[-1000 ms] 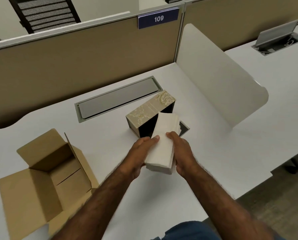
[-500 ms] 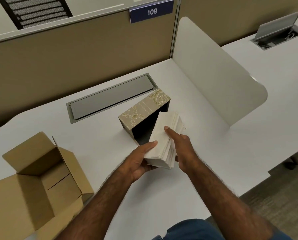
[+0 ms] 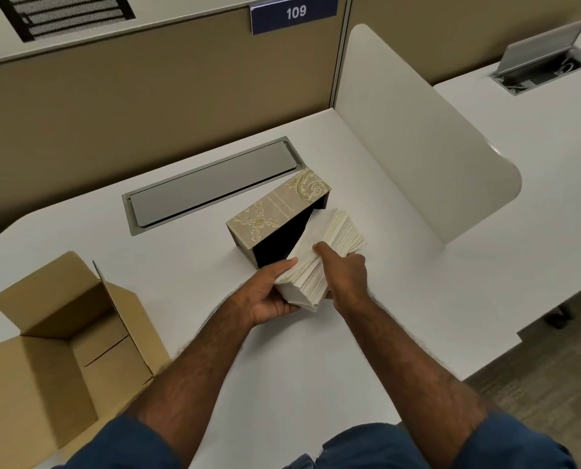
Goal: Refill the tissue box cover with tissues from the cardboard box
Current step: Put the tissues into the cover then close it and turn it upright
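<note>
Both hands were closed around one thick tissue stack [image 3: 319, 255], holding it just above the white surface [image 3: 187, 265] at the mouth of the tissue box cover [image 3: 275, 211]. The left hand [image 3: 270, 292] cupped the stack's near end from below and the side, thumb laid along its top edge. The right hand [image 3: 344, 275] clamped the other long side, its fingers [image 3: 321, 248] curled over the top sheet, none of them spread. Gripping both flanks probably kept the loose sheets squared, since the far end was already fanning a little.

The cover lay on its side, patterned face up, its open dark interior turned towards the person (a sensible way to slide a stack in, rather than dropping it from above). The far end of the stack sat at that opening, possibly just past the rim; how far in could not be told. Nothing else showed inside the cover.

The cardboard box [image 3: 45, 340] stood well apart to the left, flaps open, and what could be seen of its inside held no tissues.
</note>
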Motion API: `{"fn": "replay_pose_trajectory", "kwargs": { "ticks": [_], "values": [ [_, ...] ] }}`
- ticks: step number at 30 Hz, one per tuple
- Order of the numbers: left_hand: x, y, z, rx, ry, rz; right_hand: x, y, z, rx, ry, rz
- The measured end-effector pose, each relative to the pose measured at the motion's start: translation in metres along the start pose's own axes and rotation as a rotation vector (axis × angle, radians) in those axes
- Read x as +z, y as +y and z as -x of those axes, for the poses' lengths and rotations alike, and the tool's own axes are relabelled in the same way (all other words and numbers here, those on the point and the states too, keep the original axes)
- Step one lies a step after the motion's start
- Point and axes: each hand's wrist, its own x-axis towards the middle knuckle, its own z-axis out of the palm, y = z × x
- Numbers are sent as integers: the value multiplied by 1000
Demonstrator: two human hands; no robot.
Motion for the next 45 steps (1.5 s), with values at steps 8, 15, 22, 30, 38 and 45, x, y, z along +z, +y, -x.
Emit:
{"fn": "replay_pose_trajectory", "kwargs": {
  "ticks": [8,15,22,30,38,45],
  "values": [
    [-8,9,-5,-30,-23,46,2,-3,-1,74,-131,-97],
    [-8,0,-13,59,-10,-65,0,2,-2,184,-165,-159],
    [-4,1,-11,303,117,-342,0,11,-11,176,-249,-354],
    [-4,4,-6,476,162,-399,1,16,-23,165,-331,-469],
    [-9,-7,1,446,199,-153,4,17,-25,183,-291,-492],
    [0,-21,11,327,160,-45,3,13,-19,180,-279,-486]
  ]
}}
